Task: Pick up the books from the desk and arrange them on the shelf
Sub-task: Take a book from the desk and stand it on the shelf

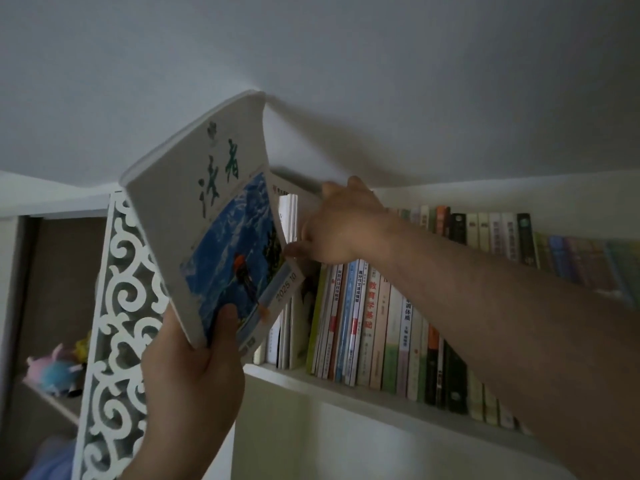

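Note:
My left hand (194, 368) grips the bottom corner of a thin white magazine (207, 216) with green characters and a blue mountain picture, thumb on its cover. The magazine tilts up to the right, its top near the wall, its lower edge at the left end of the shelf (346, 393). My right hand (332, 223) reaches into the row of upright books (363, 323) and holds the tops of several, fingers curled over them, leaning them to the right. That opens a gap beside a few thin white books (287, 327) at the row's left end.
A white carved scrollwork panel (117, 323) stands at the shelf's left end, right behind the magazine. Left of it, a brown compartment holds plush toys (59, 368). More books (502, 237) fill the shelf to the right. The white wall rises above.

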Motion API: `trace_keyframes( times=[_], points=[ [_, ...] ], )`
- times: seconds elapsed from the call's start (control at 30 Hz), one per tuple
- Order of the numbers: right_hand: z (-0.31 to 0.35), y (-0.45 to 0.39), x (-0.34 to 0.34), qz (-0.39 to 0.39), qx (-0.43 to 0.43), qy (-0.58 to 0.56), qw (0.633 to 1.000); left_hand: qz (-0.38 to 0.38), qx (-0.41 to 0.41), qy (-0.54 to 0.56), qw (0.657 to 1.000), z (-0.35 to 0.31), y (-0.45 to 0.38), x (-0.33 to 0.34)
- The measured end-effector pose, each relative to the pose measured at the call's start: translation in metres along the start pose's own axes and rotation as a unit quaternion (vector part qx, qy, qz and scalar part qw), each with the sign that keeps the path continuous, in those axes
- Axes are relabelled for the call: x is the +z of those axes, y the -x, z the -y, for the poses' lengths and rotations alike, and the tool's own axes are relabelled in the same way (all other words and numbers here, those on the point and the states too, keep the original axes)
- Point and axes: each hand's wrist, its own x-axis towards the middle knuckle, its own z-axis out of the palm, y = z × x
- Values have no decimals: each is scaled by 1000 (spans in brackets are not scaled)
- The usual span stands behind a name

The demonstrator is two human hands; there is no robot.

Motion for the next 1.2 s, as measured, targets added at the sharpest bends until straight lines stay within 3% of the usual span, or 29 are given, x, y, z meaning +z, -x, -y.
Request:
trace_keyframes(
  times=[0.1, 0.23, 0.37, 0.43, 0.57, 0.7, 0.77, 1.0, 1.2],
  points=[
    [-1, 1, -3, -24, 6, -13, 1000, 36, -1, 12, 999, 6, 1, 4],
    [-4, 1, -5, -109, 14, -71, 991, 166, -20, 17, 986, 13, 8, 22],
    [-10, -4, -4, -233, 100, -273, 928, 247, -37, 17, 968, 14, 8, 37],
    [-12, -3, -3, -265, 99, -295, 913, 270, -56, 21, 961, 13, 2, 46],
    [-13, 2, 5, -267, 57, -250, 929, 224, -61, 15, 973, 23, -6, 70],
    [-10, 7, 14, -250, 11, -161, 955, 139, 119, -21, 983, 39, 1, 74],
    [-9, 10, 17, -230, 4, -133, 964, 114, 160, -42, 979, 49, -2, 79],
    [-9, 8, 25, -235, 17, -38, 971, 183, 179, -276, 927, 70, -7, 112],
    [-9, 1, 28, -211, 15, 38, 977, 226, 214, -307, 899, 79, -8, 105]
  ],
)
